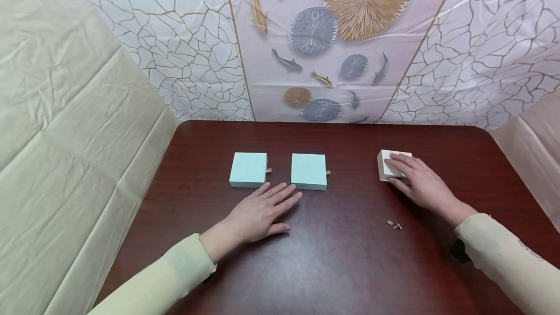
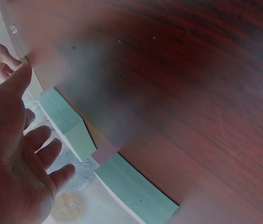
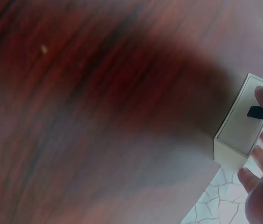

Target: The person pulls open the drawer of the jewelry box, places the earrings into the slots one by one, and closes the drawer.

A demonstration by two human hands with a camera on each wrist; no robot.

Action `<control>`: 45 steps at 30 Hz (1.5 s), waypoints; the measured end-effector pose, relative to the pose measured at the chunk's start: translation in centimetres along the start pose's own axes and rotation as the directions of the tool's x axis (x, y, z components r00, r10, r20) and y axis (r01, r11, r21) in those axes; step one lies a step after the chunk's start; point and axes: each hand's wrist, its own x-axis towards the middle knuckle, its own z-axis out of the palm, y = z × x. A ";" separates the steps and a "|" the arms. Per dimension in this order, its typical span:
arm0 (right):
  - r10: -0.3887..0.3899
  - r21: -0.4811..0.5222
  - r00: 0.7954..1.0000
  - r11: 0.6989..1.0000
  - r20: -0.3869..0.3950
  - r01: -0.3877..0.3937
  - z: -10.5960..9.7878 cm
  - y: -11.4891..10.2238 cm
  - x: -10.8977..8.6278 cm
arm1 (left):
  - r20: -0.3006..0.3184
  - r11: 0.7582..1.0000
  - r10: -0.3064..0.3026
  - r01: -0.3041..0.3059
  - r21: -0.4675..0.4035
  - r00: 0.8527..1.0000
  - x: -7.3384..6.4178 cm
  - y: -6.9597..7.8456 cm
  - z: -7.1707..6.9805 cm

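My right hand (image 1: 422, 181) grips a small white drawer box (image 1: 387, 171) at the right of the table. Its fingers lie over the box top, and its thumb is at the front face, by a dark pull tab (image 3: 255, 112) in the right wrist view. My left hand (image 1: 260, 213) is spread, palm down, holding nothing, in front of two mint-green boxes. The left mint box (image 1: 248, 168) and the right mint box (image 1: 308, 170) stand side by side, each with a short ribbon tab on its right side. Whether the left fingertips touch either box cannot be told.
Two tiny gold-coloured pieces (image 1: 393, 225) lie on the table in front of the white box; their kind is too small to tell. The dark red-brown table (image 1: 323, 261) ends at a patterned cloth (image 1: 319, 62) behind, with pale cloth at both sides.
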 end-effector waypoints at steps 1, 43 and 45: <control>-0.006 0.003 1.000 1.000 -0.003 0.006 0.1 -0.1 0.0 | 0.008 1.000 -0.002 0.002 -0.001 1.000 0.0 0.0 0.0; 0.117 -0.091 0.971 0.991 0.207 -0.100 -0.2 -5.8 3.4 | 0.243 0.992 -0.068 0.091 -0.087 0.968 0.7 2.3 -2.5; 0.110 -0.093 0.975 0.991 0.194 -0.093 0.1 -5.7 3.4 | 0.255 0.991 -0.072 0.097 -0.088 0.964 0.7 2.4 -2.6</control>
